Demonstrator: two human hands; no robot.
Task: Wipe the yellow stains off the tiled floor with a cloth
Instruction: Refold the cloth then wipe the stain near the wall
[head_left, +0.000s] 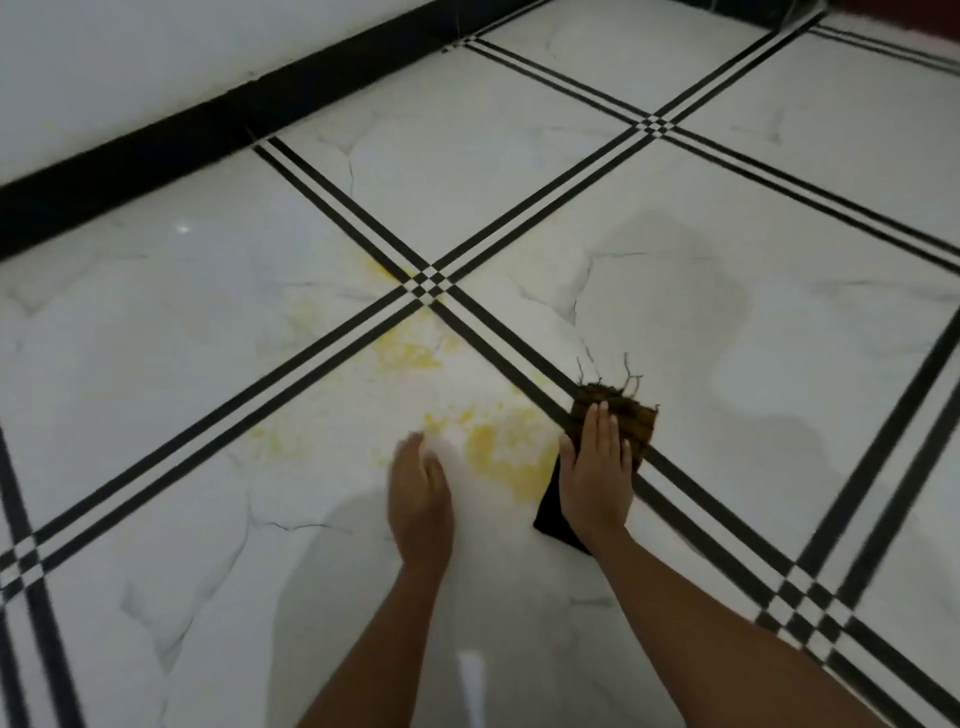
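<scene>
Right hand (597, 470) presses flat on the dark cloth (631, 421) beside yellow stains (506, 447); left hand (420, 496) rests open-fingered on the tiled floor (156, 364), holding nothing.

Cloth (635, 415) partly under right hand (597, 473)

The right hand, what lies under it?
A dark cloth lies under the right hand, flat on the tiled floor beside a yellow stain. Whether stain hides beneath the cloth cannot be seen.
</scene>
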